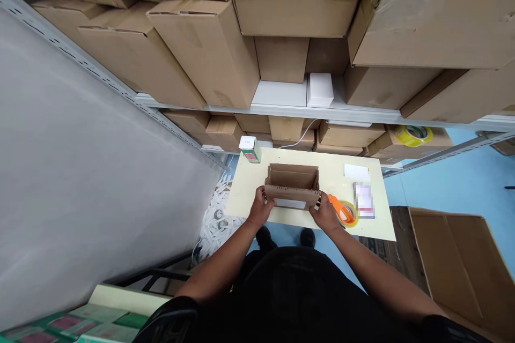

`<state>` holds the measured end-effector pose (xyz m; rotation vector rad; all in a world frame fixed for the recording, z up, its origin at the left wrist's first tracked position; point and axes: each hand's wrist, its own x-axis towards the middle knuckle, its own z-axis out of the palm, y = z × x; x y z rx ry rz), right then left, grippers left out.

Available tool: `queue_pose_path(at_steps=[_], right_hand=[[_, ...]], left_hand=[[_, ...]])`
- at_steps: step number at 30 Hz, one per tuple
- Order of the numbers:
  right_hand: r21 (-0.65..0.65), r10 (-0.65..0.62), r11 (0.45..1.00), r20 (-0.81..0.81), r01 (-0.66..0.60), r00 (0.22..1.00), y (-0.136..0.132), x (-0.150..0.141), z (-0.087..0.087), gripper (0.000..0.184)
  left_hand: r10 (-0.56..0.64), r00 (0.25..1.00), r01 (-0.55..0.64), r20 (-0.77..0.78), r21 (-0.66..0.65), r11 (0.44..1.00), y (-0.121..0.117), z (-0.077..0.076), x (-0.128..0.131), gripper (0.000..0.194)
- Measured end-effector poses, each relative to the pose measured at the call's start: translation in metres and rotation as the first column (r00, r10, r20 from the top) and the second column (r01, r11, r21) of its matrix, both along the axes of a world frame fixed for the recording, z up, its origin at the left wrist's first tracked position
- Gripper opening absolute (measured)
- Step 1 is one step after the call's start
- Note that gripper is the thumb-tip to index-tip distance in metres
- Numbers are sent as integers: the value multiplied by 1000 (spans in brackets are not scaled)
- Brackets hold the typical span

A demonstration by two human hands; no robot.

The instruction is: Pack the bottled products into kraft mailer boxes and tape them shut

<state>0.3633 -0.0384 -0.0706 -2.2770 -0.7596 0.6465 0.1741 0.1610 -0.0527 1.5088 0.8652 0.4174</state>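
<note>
While the open cardboard box (292, 191) is mouth-up at the near side of the table (247, 193), the left hand (260, 208) and right hand (325, 213) clamp its front corners, apparently for even support.

A brown cardboard box (293, 193) is held between the left hand (261, 206) and the right hand (324, 213), gripped at both ends of its near side. Its rectangular mouth gapes upward, just beyond the hands; a white label (290, 203) sits low on the near side, between them.
</note>
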Motion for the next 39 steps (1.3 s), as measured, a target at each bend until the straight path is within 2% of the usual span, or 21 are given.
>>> queue_pose_path(at_steps=[4,7,10,11,13,15,18,20,22,24,27,29,33,36,39], right_hand=[[-41,26,999,2,-26,1000,-10,-4,-16,57],[-63,10,998,-43,-13,999,-19,-5,-16,56],[9,-90,996,-91,91,992,-28,-2,-5,43],[53,-146,987,-118,153,982,-29,-1,1,38],[131,-251,950,-220,283,943,-28,1,15,40],[154,-284,925,-330,348,900,-21,4,29,48],[100,-235,953,-352,286,906,-3,8,45,53],[51,-188,976,-303,212,934,7,11,50,51],[44,-119,990,-262,135,958,11,15,54,49],[79,-24,996,-227,43,974,10,19,56,52],[109,121,989,-158,-104,980,5,26,61,67],[109,213,974,-125,-200,969,6,29,67,69],[145,371,925,-136,-352,919,16,18,84,52],[211,441,888,-133,-409,888,25,-9,94,49],[252,538,833,-162,-492,827,31,-50,97,51]], left_hand=[[-26,1000,26,-7,29,999,-13,-15,-13,62],[-23,997,27,-72,56,998,-13,-18,-22,56],[42,994,-38,-96,41,998,-2,-10,-26,27],[82,991,-80,-109,24,997,4,-6,-27,26],[122,981,-126,-154,-17,992,15,4,-25,39],[62,975,-74,-212,-47,996,24,14,-20,47],[-66,955,52,-288,-58,997,26,24,-12,54],[-63,943,54,-328,-37,998,18,26,-9,54],[12,942,-10,-335,6,1000,3,25,-9,47],[137,941,-126,-309,54,991,-18,23,-12,40],[351,897,-336,-269,100,936,-61,23,-20,40],[472,843,-457,-257,119,882,-93,28,-28,42],[654,719,-643,-235,133,754,-153,44,-59,44],[756,615,-753,-224,119,647,-196,56,-94,44],[845,495,-848,-203,97,521,-237,65,-133,45]])
